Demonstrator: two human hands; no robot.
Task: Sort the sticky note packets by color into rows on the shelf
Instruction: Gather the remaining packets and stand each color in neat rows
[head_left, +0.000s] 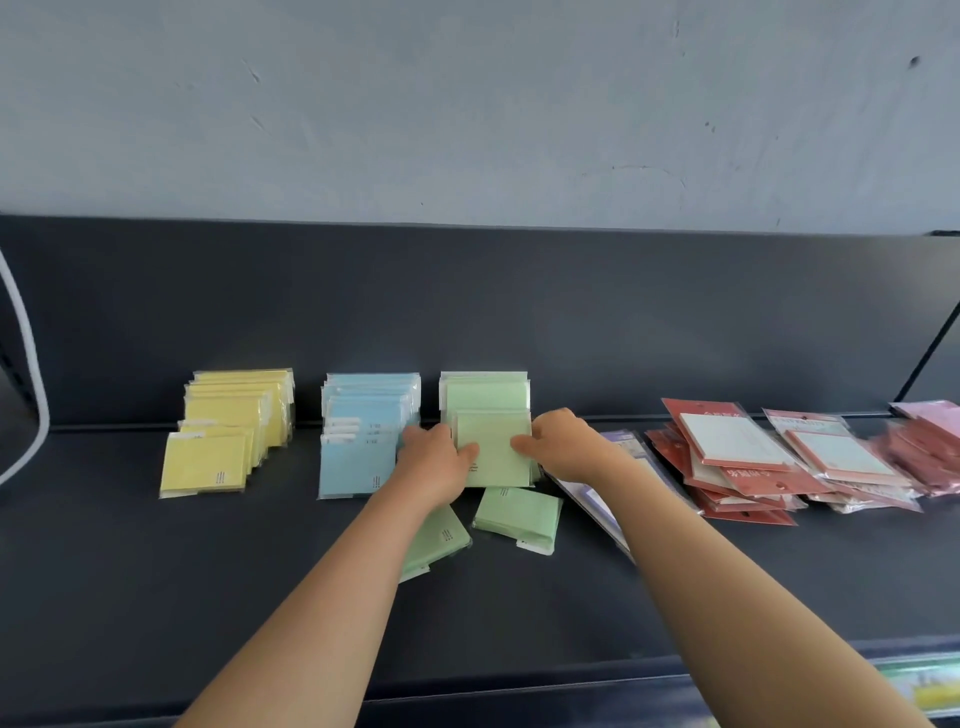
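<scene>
Left hand (434, 457) and right hand (563, 447) are pinching opposite side edges of a green sticky note packet (493, 454), thumbs in front.

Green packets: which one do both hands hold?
The front packet of the green row, gripped between left hand and right hand; two loose ones lie nearer, unheld.

A stationery shop's display shelf

A dark metal shelf (156, 597) with a matching back panel (467, 312) stands against a bare pale wall (467, 104). It carries many identical goods in clear sleeves: yellow packets (228, 431), blue packets (358, 436), green packets (485, 395), and heaps of red-carded packs (727, 457) with small punched holes. A coloured label strip (924, 680) runs along the front edge at the lower right.
</scene>
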